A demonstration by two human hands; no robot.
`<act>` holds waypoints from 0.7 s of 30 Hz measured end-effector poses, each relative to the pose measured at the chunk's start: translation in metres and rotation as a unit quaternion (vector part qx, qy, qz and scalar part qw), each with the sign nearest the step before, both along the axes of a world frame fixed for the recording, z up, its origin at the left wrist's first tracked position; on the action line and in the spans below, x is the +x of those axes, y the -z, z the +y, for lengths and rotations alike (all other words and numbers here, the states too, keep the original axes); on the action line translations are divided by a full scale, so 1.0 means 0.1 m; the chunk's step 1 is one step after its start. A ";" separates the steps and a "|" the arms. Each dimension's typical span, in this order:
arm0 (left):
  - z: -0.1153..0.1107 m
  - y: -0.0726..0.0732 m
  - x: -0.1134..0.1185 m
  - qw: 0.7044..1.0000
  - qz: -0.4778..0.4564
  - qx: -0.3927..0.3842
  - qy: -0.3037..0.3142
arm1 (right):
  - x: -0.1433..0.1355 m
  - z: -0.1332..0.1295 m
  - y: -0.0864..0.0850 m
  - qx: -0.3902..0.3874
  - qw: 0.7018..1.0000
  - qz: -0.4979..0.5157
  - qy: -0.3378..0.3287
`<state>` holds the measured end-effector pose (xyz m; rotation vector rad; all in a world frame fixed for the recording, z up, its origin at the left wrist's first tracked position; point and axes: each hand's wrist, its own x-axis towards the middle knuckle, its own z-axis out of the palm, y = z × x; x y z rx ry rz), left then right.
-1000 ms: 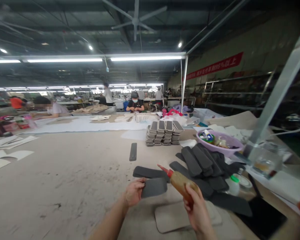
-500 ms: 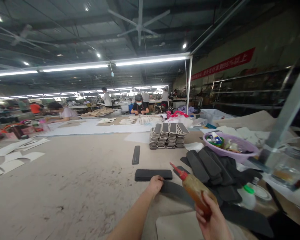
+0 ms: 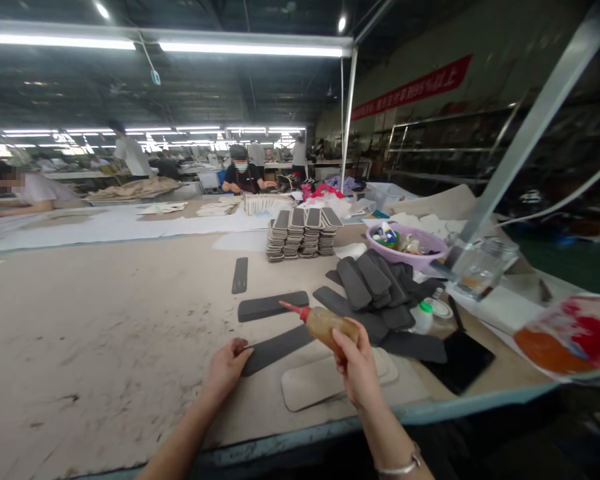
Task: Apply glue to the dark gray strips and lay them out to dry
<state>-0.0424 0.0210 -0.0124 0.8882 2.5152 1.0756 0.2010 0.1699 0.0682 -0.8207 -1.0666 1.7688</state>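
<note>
My left hand (image 3: 229,363) pinches the left end of a long dark grey strip (image 3: 275,350) that lies on the table. In my right hand (image 3: 355,357) is a squeeze bottle of brownish glue (image 3: 327,327), its red nozzle pointing left above the strip. Just beyond lies another dark piece (image 3: 273,306), and a smaller dark piece (image 3: 240,275) sits farther back. Pale rounded panels (image 3: 313,385) rest under and beside the bottle hand. To the right is a loose heap of dark pieces (image 3: 375,280).
Neat stacks of pale-edged dark pieces (image 3: 303,235) stand at the back. A purple basin (image 3: 405,255) of small items, a green-capped bottle (image 3: 423,317) and a clear jar (image 3: 485,270) are on the right, near a metal post (image 3: 535,127). Co-workers sit and stand farther off.
The view has turned right and down. My left hand has drawn the dark strip leftward and nearer, clear of the heap. The bottle has tipped flatter, over the strip.
</note>
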 end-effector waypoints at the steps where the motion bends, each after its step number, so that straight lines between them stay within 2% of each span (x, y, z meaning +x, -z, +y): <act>1: -0.08 -0.01 0.00 1.000 0.015 -0.001 0.006 | -0.02 -0.05 0.02 0.011 1.000 -0.016 -0.014; 5: -0.35 -0.10 0.05 0.992 0.104 0.022 0.072 | -0.11 -0.23 0.12 0.063 0.991 -0.098 -0.070; 8: -0.52 -0.11 0.12 0.973 0.165 0.022 0.157 | -0.16 -0.34 0.20 0.129 0.981 -0.129 -0.072; 10: -0.58 -0.09 0.17 0.961 0.200 0.013 0.192 | -0.19 -0.40 0.27 0.184 0.970 -0.145 -0.071; 15: -0.58 -0.06 0.23 0.950 0.241 -0.005 0.200 | -0.26 -0.48 0.42 0.296 0.930 -0.207 -0.061; 21: -0.56 -0.09 0.25 0.950 0.241 -0.008 0.198 | -0.34 -0.57 0.46 0.343 0.900 -0.259 -0.076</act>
